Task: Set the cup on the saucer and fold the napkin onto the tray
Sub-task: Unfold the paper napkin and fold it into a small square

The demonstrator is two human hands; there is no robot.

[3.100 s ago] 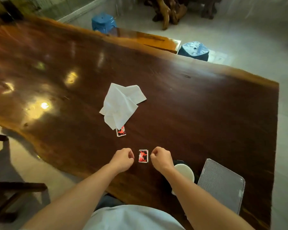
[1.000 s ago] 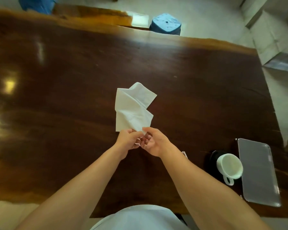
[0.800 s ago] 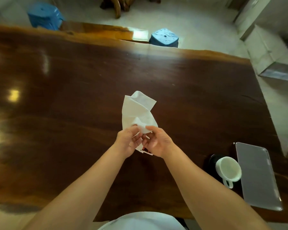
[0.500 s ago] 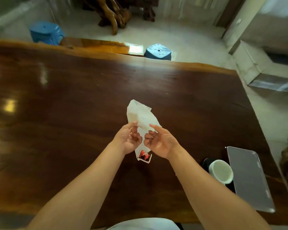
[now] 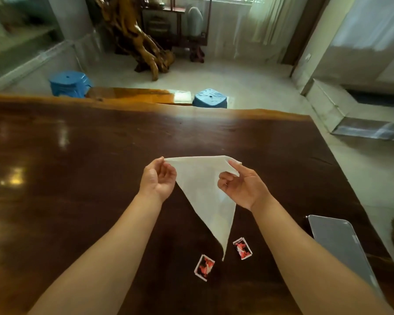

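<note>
Head view, only one. White napkin [image 5: 201,185] held up in the air over dark wooden table [image 5: 77,167], spread into a triangle, top edge stretched roughly level, long point hanging down toward the near edge. Left hand [image 5: 157,178] pinching the napkin's left top corner between thumb and fingertips, other fingers curled in, palm facing the camera. Right hand [image 5: 241,185] pinching the right top corner, thumb and forefinger closed on the cloth, a small fold of napkin sticking out past the fingers. Both grips clamped on napkin, hands apart with the cloth taut between them. Both forearms bare, reaching in from the bottom of frame.

Napkin tip dangling between two small red-and-black cards: left card [image 5: 204,267] flat on table just below-left of the tip, right card [image 5: 242,248] just right of it. Can't tell if tip touches the table.

Tray [image 5: 341,244], grey, rounded corners, flat on table at right near the edge, well apart from napkin, partly cut off by right forearm. Cup and saucer not visible here.

Beyond far table edge: two blue stools, left stool [image 5: 68,84] and right stool [image 5: 210,100], an orange-brown bench [image 5: 132,95] between them, a gnarled wooden root sculpture [image 5: 137,39] on the pale floor.
</note>
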